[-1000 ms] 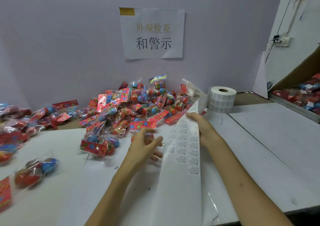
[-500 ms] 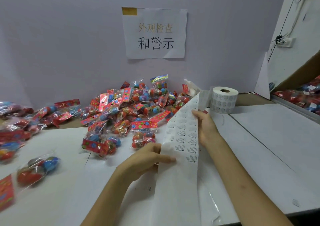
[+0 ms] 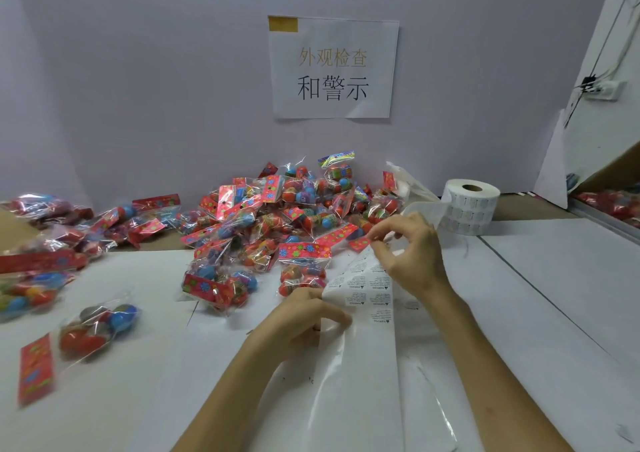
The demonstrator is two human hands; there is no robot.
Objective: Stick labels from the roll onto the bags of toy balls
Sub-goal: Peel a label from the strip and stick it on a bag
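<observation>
We log: left hand [image 3: 304,316] pinching label strip [image 3: 367,289] edge; right hand [image 3: 412,257] pinching same strip higher up; label roll [image 3: 471,209] beside bag pile [image 3: 284,216].

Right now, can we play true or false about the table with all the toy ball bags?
1. The label roll stands right of the pile of bags. True.
2. The left hand holds a bag. False: it grips the edge of the label strip.
3. A paper sign hangs on the wall. True.
4. Every bag is in the pile. False: a lone bag lies apart at the left, and others do too.
5. The right hand lies flat on the table. False: it is raised, its fingers pinching the label strip.
</observation>
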